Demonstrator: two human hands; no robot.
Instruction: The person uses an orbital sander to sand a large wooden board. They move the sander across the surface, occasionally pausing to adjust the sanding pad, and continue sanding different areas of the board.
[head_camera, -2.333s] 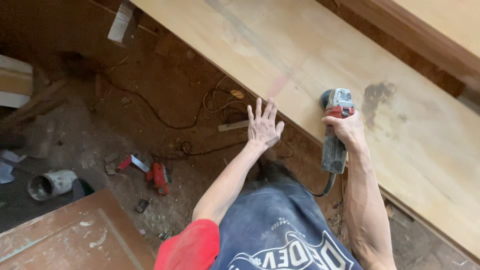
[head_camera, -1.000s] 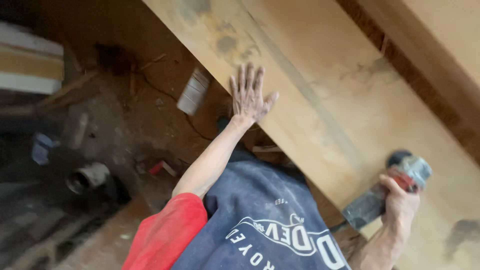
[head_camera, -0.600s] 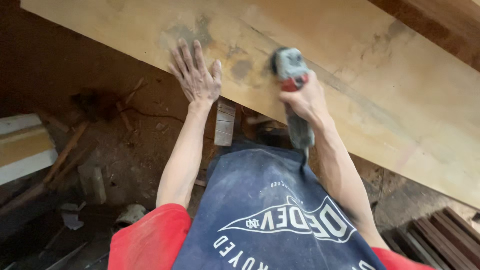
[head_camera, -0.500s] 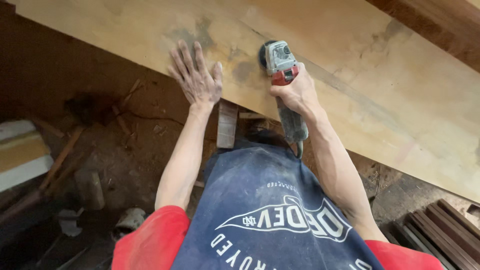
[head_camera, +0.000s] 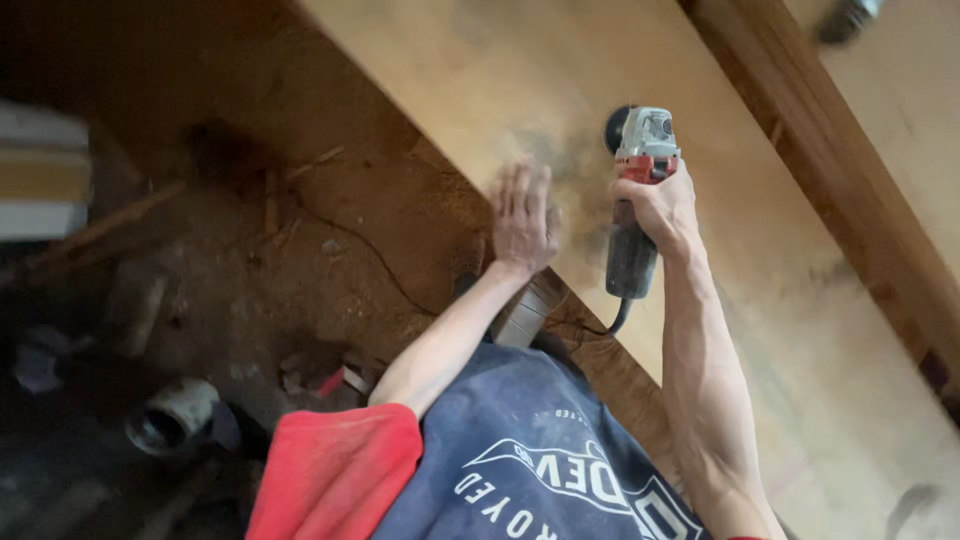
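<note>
Right hand (head_camera: 662, 208) is wrapped tight around the body of the angle grinder (head_camera: 636, 200), grey and red, its disc end pressed down onto the wooden board (head_camera: 760, 330) up at about twelve o'clock from the wrist. The power cord (head_camera: 618, 318) trails off the tail of the tool at six o'clock, down toward the blue apron (head_camera: 540, 460). Left hand (head_camera: 522, 215) lies flat, fingers spread, gripping nothing, palm on the near edge of the board, just beside the grinder at its nine o'clock. It is blurred, so exactly how firmly it presses I cannot tell.

The board runs diagonally from eleven o'clock to five o'clock, with a darker wooden beam (head_camera: 830, 170) alongside it at two o'clock. Below, on the dirt floor (head_camera: 330, 230), a loose cable (head_camera: 375, 262) and a pale pipe piece (head_camera: 172, 418) at eight o'clock.

Now the worry: that open palm sits very close to the spinning end. If the disc catches the grain and kicks toward nine o'clock, the fingers are right in its path. One-handed control leaves little to stop a jump. And the cord hanging near the apron could snag and tug the tool off line.
</note>
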